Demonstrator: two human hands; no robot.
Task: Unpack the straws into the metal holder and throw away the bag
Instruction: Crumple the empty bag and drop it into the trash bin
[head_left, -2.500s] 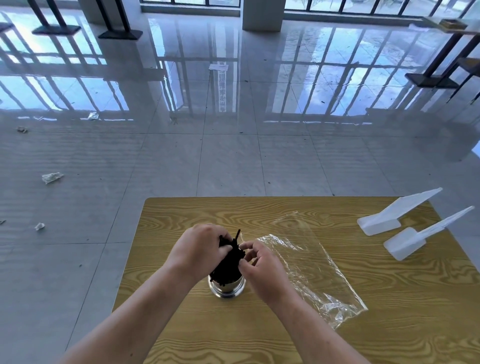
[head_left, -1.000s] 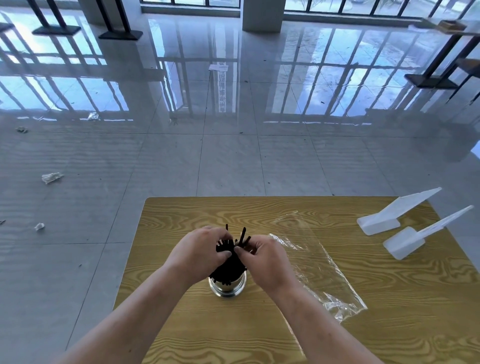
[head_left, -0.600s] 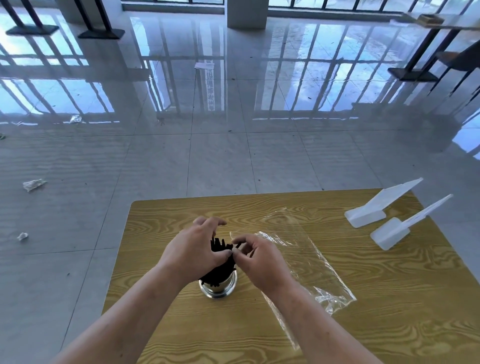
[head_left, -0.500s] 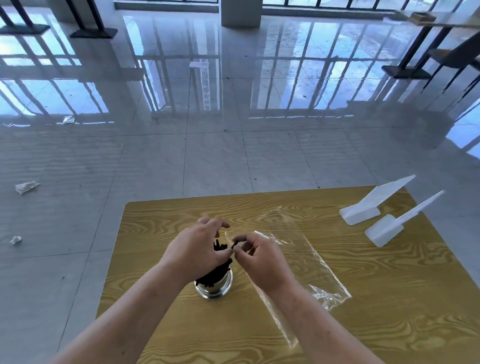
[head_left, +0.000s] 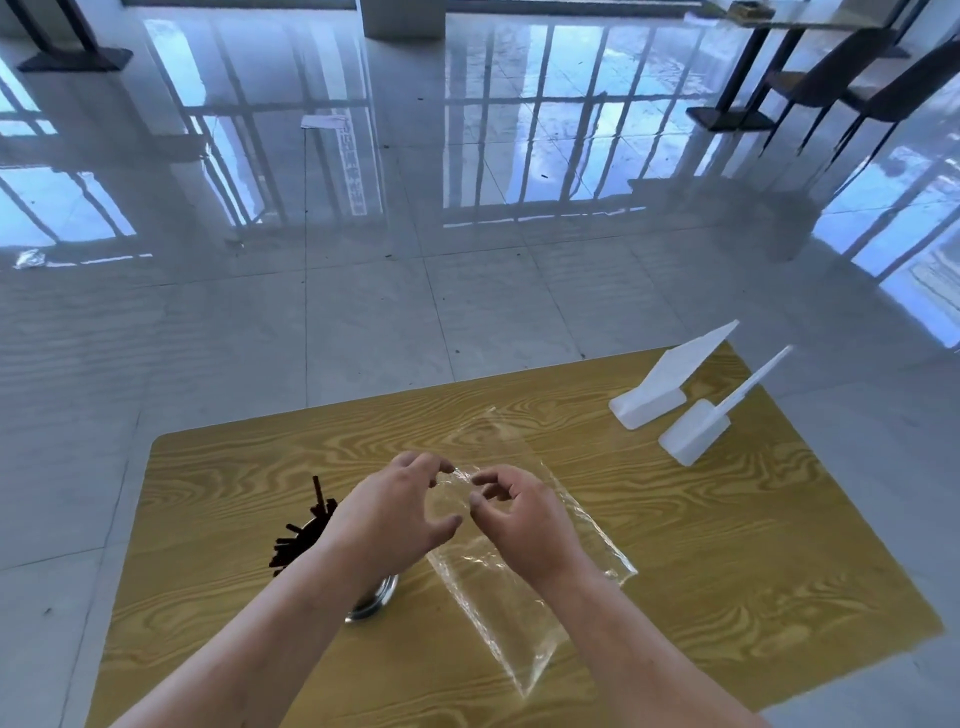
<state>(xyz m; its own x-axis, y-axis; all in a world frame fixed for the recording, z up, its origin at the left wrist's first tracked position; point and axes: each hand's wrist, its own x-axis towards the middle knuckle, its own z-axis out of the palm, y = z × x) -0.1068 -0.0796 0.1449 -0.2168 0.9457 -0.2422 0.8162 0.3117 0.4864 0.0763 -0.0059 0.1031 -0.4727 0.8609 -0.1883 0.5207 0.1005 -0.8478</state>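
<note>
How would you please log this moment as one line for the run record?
stage: bag pickup | straws: in holder | bag: empty, on table | left hand: open at bag | right hand: open at bag

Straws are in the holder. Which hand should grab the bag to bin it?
Right, probably. The right hand sits directly over the clear bag; the left hand is at its edge, its forearm crossing the metal holder.

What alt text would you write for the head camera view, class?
Both hands, left hand and right hand, reach over an empty clear plastic bag on a wooden table. Black straws stand in a metal holder beside the left forearm.
</note>
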